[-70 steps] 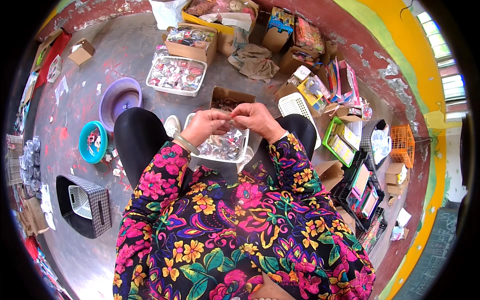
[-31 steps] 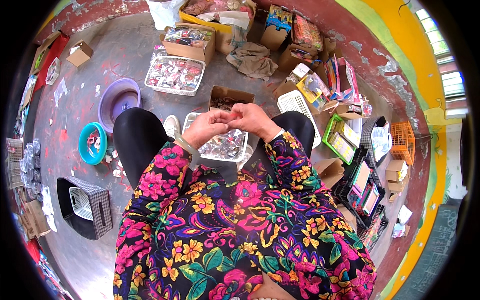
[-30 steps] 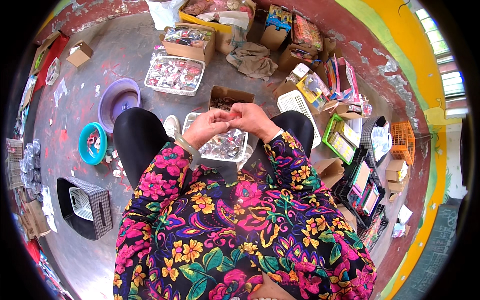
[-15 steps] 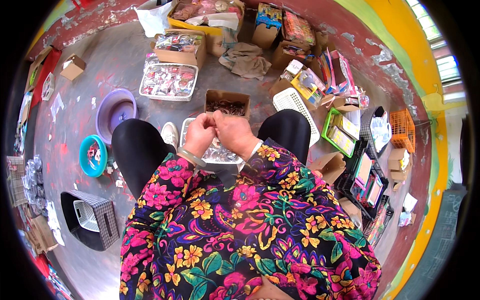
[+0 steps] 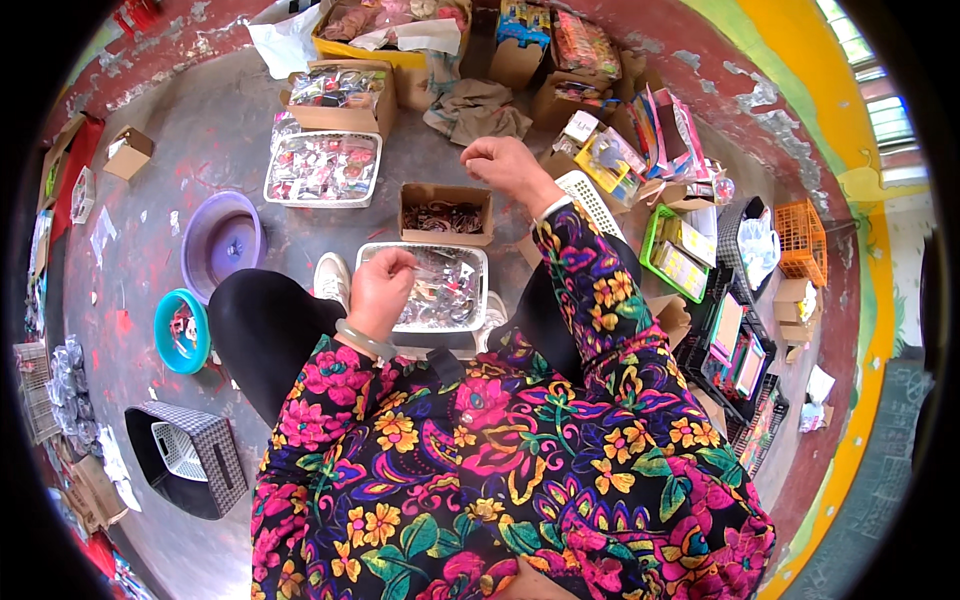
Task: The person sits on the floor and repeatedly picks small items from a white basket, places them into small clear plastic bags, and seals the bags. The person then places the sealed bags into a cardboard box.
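Note:
My left hand (image 5: 385,285) is over the left edge of a white basket (image 5: 366,254) between my feet. Its fingers are pinched together, and what they hold, if anything, is too small to make out. Small clear packets with dark and reddish contents (image 5: 450,290) fill that basket. My right hand (image 5: 508,168) is raised farther out, above and to the right of an open cardboard box (image 5: 447,238). Its fingers are curled together; I cannot see what is in them. Inside the box lie brown, thin, tangled-looking pieces (image 5: 448,216).
Ahead stands another white basket of packets (image 5: 322,170), beside filled cartons (image 5: 342,95). A purple basin (image 5: 222,245) and a teal basin (image 5: 182,332) are at my left. At my right are an upturned white basket (image 5: 590,203), a green tray (image 5: 680,255) and black crates (image 5: 722,350).
My hands, which were together above the white basket, have parted. The right has swung forward and right past the cardboard box; the left has shifted slightly left and down, uncovering the basket.

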Motion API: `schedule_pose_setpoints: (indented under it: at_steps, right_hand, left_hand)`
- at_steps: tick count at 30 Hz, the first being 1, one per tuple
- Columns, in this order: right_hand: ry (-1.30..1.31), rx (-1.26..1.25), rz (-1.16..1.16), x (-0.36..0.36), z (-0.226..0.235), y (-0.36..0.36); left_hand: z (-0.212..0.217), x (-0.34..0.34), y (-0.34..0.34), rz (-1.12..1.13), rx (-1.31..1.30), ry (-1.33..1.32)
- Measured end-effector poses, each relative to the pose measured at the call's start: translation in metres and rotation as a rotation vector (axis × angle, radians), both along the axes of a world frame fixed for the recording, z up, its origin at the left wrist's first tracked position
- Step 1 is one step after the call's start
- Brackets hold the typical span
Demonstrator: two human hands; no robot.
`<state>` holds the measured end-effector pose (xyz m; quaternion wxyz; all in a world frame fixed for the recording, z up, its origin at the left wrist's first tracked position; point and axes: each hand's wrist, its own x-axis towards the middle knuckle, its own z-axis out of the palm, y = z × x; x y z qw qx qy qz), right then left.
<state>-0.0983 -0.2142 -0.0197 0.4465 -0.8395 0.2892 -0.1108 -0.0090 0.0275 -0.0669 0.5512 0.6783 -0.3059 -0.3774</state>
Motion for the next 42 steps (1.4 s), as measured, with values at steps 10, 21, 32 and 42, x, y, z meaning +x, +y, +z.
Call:
schedule_pose_setpoints:
  at_steps: [10,21,32,42]
  right_hand:
    - [0.661,-0.299,0.372,0.013,-0.180,-0.023]
    - [0.719,-0.111,0.257,0.018,-0.257,-0.005]
    - [0.863,-0.189,0.355,0.035,-0.258,-0.003]
    - [0.250,0.572,0.088,0.055,-0.097,-0.024]
  left_hand:
    - [0.020,-0.028,0.009,-0.191,0.081,-0.055]
    - [0.025,-0.026,0.017,-0.105,0.124,-0.035]
    - [0.022,-0.022,0.017,-0.100,0.173,-0.085]
    - [0.009,-0.018,0.005,-0.095,0.067,0.180]
